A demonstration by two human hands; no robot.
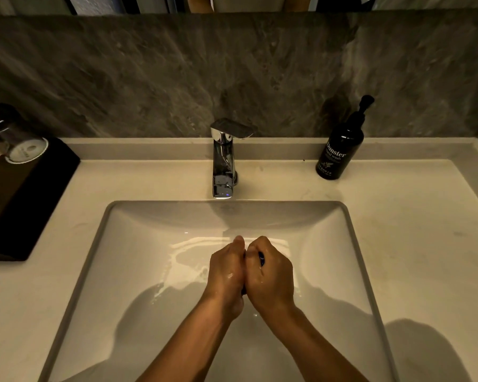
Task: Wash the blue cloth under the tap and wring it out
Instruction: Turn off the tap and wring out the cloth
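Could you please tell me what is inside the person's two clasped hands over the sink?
Only slivers of the blue cloth show between the left hand and right hand; the rest is covered by the fingers.

A sliver of dark blue cloth (261, 259) shows. The sink basin (138, 271) is white, the tap (223, 158) shiny chrome, the hand wash bottle (340, 150) black with white lettering, the wall (149, 73) mottled grey stone, the tray (25, 205) black.
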